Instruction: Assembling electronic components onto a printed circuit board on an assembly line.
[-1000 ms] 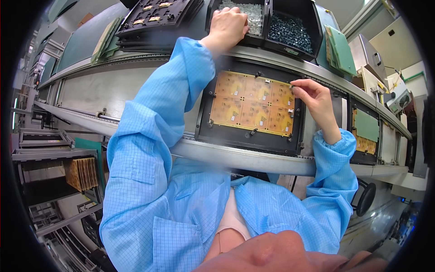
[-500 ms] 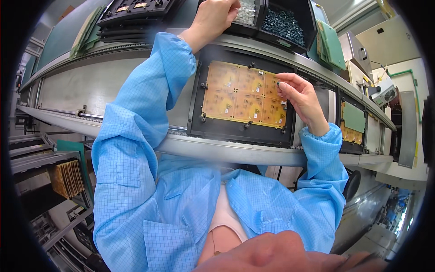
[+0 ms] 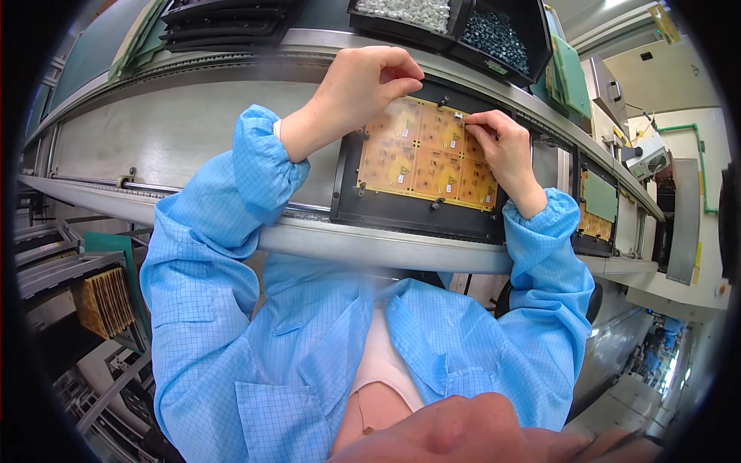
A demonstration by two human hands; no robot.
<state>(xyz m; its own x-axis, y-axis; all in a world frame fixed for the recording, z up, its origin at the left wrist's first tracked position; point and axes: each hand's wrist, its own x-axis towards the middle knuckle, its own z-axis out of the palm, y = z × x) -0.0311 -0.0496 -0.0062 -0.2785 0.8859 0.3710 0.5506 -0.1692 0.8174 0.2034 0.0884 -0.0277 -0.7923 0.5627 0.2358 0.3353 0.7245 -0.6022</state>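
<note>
A yellow-brown circuit board panel (image 3: 417, 147), divided into several printed sections, lies in a black carrier frame (image 3: 347, 193). Fingers and thumb of my left hand (image 3: 359, 89) are pinched together above the panel's far left edge; whatever they hold is too small or hidden. My right hand (image 3: 503, 150) reaches in from the right, its thumb and forefinger closed at the panel's far right part. The fingertips are right by a small white component (image 3: 458, 116) on the panel. Any piece between them cannot be made out.
Beyond the rail, a black bin holds small white parts (image 3: 413, 11), beside one of small dark blue parts (image 3: 498, 42). Stacked black trays (image 3: 228, 27) stand far left. Green boards (image 3: 570, 77) lean right of the bins. Another carrier (image 3: 596, 208) sits farther right along the conveyor.
My left hand has come away from the white parts bin, toward me, to above the panel. My right hand has brought its fingertips in beside the white component.
</note>
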